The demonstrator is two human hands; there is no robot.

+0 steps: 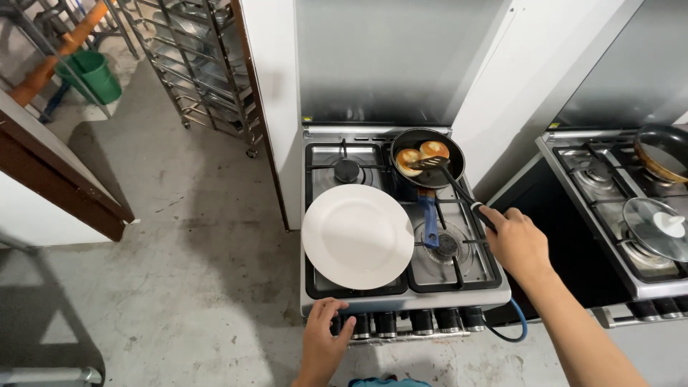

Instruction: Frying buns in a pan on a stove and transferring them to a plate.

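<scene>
**Spatula at the pan, hand at the knob**

Head view: the right hand (pixel 514 240) grips a black spatula (pixel 450 179), its blade under two browned rounds (pixel 421 155) in the frying pan (pixel 428 157) at one o'clock. The left hand (pixel 324 337) curls around a stove knob (pixel 339 326) at six o'clock, beside the white plate (pixel 357 236).

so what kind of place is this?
Likely a commercial or training kitchen: two gas stoves side by side, a tall metal tray rack, bare concrete floor. The right hand works a spatula in a frying pan.
</scene>
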